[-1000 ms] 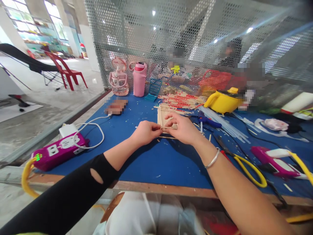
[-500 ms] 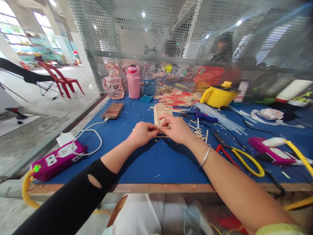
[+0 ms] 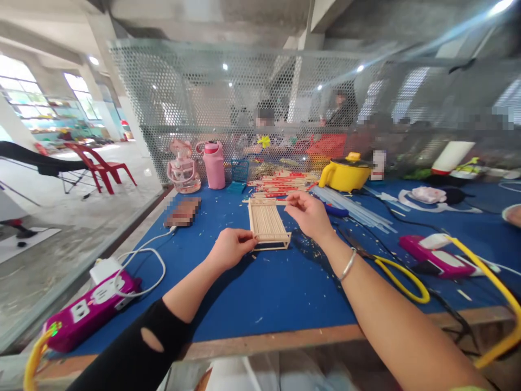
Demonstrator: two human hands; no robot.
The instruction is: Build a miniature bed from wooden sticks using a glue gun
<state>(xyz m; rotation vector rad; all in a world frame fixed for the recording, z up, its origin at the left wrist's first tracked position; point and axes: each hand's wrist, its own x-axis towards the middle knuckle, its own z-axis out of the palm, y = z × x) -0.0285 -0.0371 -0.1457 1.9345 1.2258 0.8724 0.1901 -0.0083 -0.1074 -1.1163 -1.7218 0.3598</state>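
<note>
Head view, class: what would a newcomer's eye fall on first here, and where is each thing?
First, probably the pale stick frame mid-picture on the blue table, with the left hand at its near left corner and the right hand by its far right corner. Next, the bright yellow pot, behind and right of the frame. Then the purple power strip at the table's near left.
</note>
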